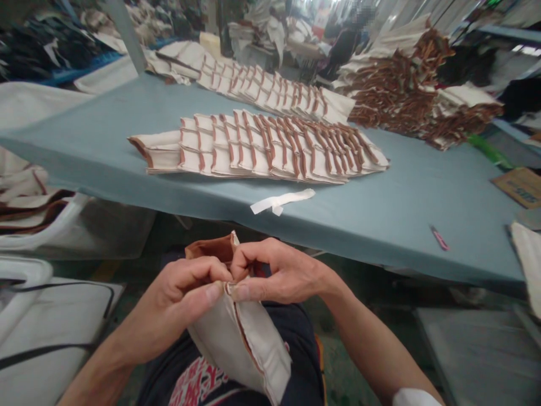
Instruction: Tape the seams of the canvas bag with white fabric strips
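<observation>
A cream fabric piece point(228, 338) with brown lining and a brown-edged seam hangs over my lap, pinched at its upper edge by both hands. My left hand point(186, 299) grips the edge from the left, thumb and fingers pressed together. From the right, my right hand point(274, 270) pinches the same edge close to the left thumb. The brown inside shows behind my fingers. Just beyond, on the blue-grey table point(203, 197), lies an overlapping row of similar cream pieces with brown edges point(257, 146).
Farther back lie a second row of pieces point(270, 90) and a tall brown-and-cream stack point(397, 84). White strips point(283, 200), a small pink tool point(440, 238) and a cardboard piece point(519, 186) rest on the table. White bins point(29, 242) stand at the left.
</observation>
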`<move>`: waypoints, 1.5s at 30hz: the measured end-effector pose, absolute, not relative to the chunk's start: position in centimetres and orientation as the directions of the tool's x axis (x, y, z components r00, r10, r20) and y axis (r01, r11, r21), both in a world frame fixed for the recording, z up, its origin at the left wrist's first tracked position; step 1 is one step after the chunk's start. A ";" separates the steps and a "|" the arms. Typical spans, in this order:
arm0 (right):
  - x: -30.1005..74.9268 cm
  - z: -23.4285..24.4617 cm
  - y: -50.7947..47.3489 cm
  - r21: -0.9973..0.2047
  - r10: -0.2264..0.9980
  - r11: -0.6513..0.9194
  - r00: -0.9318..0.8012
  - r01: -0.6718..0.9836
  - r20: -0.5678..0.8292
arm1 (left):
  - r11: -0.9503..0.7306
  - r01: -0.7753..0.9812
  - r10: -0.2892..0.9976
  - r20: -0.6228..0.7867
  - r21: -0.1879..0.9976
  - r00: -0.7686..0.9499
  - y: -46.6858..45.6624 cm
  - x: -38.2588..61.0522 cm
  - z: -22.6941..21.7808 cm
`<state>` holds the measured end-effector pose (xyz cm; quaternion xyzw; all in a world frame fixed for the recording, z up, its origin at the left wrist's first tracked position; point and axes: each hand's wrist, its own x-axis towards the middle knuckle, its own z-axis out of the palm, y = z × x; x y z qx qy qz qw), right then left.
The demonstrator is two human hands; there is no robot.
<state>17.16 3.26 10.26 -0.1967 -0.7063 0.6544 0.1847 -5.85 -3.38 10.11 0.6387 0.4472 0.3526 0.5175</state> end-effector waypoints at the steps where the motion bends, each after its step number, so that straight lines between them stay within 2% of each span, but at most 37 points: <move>1: 17.1 10.3 3.2 -0.997 0.517 0.062 -0.856 0.041 -0.003 | -0.032 0.188 0.932 -0.039 0.982 0.361 -3.5 -6.0 9.9; 6: 17.0 10.3 3.2 -0.994 0.526 0.098 -0.851 0.048 0.011 | 0.094 0.118 0.921 -0.131 0.989 0.366 -3.9 -6.3 9.3; 14: 16.7 10.5 3.1 -0.993 0.540 0.106 -0.842 0.056 0.010 | 0.036 0.114 0.942 -0.072 0.993 0.329 -3.9 -6.1 9.5; 22: 17.2 12.2 2.5 -0.924 0.600 0.318 -0.800 0.211 0.023 | -0.030 0.248 0.944 -0.054 0.968 0.325 -4.2 -5.8 10.3; 31: 17.1 12.7 2.6 -0.943 0.611 0.217 -0.788 0.252 -0.070 | 0.066 0.151 0.930 -0.116 0.986 0.350 -4.0 -6.0 9.2; 39: 17.0 12.4 3.1 -0.940 0.622 0.227 -0.781 0.257 -0.063 | 0.013 0.340 0.945 -0.123 0.940 0.304 -3.1 -4.9 10.4; 45: 16.9 11.7 3.4 -0.935 0.636 0.218 -0.768 0.281 -0.082 | 0.053 0.372 0.939 -0.173 0.927 0.297 -3.0 -5.0 10.2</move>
